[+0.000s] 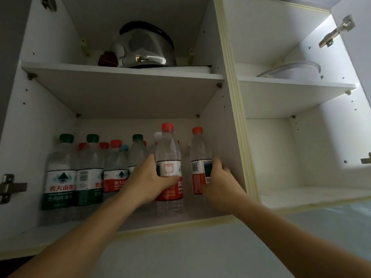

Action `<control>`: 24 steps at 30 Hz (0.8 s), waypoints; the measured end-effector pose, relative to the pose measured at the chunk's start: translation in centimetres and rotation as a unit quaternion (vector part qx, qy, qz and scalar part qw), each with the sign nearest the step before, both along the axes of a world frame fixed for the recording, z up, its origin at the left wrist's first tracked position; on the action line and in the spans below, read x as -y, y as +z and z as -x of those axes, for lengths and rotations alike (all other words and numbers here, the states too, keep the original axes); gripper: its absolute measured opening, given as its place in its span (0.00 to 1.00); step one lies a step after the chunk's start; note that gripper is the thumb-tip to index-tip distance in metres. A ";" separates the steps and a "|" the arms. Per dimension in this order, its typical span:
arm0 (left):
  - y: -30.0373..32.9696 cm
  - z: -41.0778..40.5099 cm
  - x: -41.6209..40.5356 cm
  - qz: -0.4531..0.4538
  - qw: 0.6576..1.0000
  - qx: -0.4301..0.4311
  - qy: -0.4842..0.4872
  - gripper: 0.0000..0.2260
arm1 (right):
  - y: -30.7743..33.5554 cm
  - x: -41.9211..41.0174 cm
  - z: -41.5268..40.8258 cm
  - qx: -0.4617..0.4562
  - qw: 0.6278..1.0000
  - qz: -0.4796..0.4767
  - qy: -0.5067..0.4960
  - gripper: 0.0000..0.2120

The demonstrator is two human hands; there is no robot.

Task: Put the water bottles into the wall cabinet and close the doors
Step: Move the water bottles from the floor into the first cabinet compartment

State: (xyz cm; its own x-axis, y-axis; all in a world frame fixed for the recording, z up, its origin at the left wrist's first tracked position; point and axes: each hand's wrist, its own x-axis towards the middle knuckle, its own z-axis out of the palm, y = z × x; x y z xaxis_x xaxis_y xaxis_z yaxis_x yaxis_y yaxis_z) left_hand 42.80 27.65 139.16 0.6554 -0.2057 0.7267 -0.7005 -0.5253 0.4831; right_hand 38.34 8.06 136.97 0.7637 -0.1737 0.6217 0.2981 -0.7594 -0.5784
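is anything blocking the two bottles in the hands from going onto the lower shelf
Nothing visible does. The left hand and right hand each hold a red-capped bottle upright, already inside the lower shelf, right of the stored bottles.

The right hand (217,181) is motion-blurred at the fingers; rear red-capped bottles (104,145) show only caps; both cabinet doors are cropped out.

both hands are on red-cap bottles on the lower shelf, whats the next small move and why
Probably let go and draw both hands back. The left hand wraps a red-cap bottle and the right hand another; both stand upright on the lower shelf beside the row of bottles. The doors are still open.
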 end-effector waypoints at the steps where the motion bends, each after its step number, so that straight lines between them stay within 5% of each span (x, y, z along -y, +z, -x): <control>1: 0.0 -0.2 -0.4 -0.001 1.000 -0.003 0.004 0.23 | 0.3 -0.2 -0.4 -0.002 1.000 0.010 -0.007 0.39; 6: -0.1 -1.0 -0.8 -0.016 1.000 -0.005 0.013 0.23 | 0.7 -1.1 -1.9 -0.016 0.998 0.042 -0.038 0.55; 15: 0.0 -1.0 1.7 -0.033 0.998 -0.002 0.046 0.29 | -0.6 -0.9 -0.7 0.056 0.983 0.112 -0.131 0.53; 24: -1.0 -1.3 4.1 -0.022 1.000 0.020 0.001 0.24 | -1.2 -0.1 1.0 0.021 0.970 0.214 -0.115 0.53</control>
State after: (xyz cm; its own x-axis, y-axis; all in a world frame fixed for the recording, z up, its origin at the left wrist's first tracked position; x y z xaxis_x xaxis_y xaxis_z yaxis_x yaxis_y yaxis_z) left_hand 44.08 23.55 138.21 0.6268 -0.2371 0.7422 -0.7173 -0.5477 0.4308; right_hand 37.33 8.13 135.72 0.7072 -0.0563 0.7047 0.1087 -0.9763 -0.1871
